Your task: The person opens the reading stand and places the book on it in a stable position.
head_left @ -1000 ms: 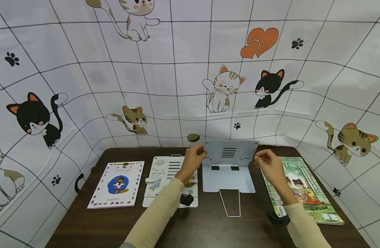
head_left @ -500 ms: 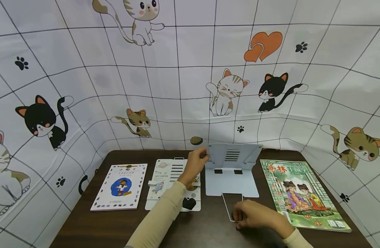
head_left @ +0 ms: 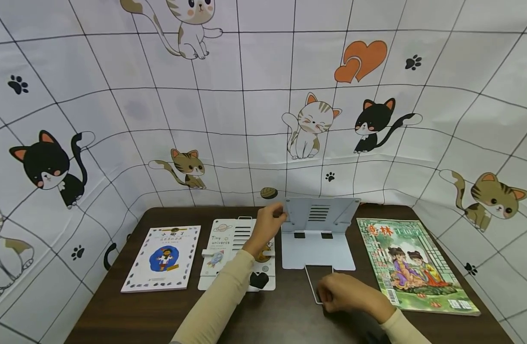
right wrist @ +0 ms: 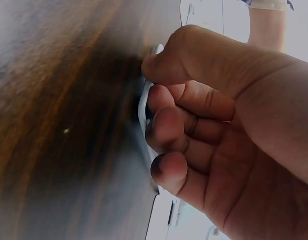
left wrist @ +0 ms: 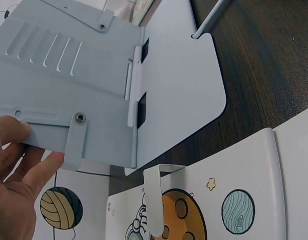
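Note:
A pale grey metal book stand (head_left: pixel 318 255) is unfolded on the dark table, its slotted back panel (head_left: pixel 338 210) raised and its base plate lying flat. My left hand (head_left: pixel 267 224) pinches the panel's left edge, thumb on one face and fingers behind, as the left wrist view shows. From the base plate's front edge a wire loop (head_left: pixel 310 285) reaches toward me. Low over the table, my right hand (head_left: pixel 349 294) pinches the loop's front end between thumb and fingers, hiding its right part. The right wrist view shows the thin wire (right wrist: pixel 142 107) running along the fingertips.
Left of the stand lies a folded white stand (head_left: pixel 218 239) printed with planets, partly under my left forearm. A white book (head_left: pixel 164 258) lies farther left, and a green magazine (head_left: pixel 422 267) at right. A cat-print sheet (head_left: pixel 263 110) hangs behind the table (head_left: pixel 160 315).
My right hand has come down from the panel's right side to the front of the wire loop and grips it. My left hand has stayed at the panel's left edge.

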Demonstrator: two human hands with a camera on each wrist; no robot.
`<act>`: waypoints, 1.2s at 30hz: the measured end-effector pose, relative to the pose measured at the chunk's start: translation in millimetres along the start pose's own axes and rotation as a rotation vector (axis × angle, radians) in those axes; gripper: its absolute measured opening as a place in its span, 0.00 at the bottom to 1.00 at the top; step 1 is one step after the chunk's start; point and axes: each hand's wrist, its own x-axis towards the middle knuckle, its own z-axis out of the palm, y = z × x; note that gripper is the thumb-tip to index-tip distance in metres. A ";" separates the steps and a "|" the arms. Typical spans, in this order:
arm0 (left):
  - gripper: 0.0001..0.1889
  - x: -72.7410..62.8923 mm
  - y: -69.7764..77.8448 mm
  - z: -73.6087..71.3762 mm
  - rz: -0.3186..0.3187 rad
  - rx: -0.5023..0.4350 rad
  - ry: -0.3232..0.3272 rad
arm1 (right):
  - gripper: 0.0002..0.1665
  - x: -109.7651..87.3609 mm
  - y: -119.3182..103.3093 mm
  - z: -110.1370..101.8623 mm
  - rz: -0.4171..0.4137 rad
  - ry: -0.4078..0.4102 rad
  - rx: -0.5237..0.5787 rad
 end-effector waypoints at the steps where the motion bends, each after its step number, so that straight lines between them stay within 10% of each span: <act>1: 0.03 0.3 0.7 -0.4 0.000 0.004 0.001 | 0.13 0.4 -0.5 -0.8 0.001 -0.001 -0.013; 17: 0.03 -1.3 -1.0 -1.0 0.007 -0.001 -0.004 | 0.14 -3.3 -5.9 -38.7 0.001 0.103 0.108; 27: 0.03 0.7 -4.1 -2.3 0.017 -0.011 0.003 | 0.07 3.4 9.1 -45.3 0.006 0.491 0.202; 36: 0.04 -2.0 -1.8 0.1 0.009 -0.020 -0.008 | 0.01 8.2 28.4 -33.4 0.126 0.572 0.232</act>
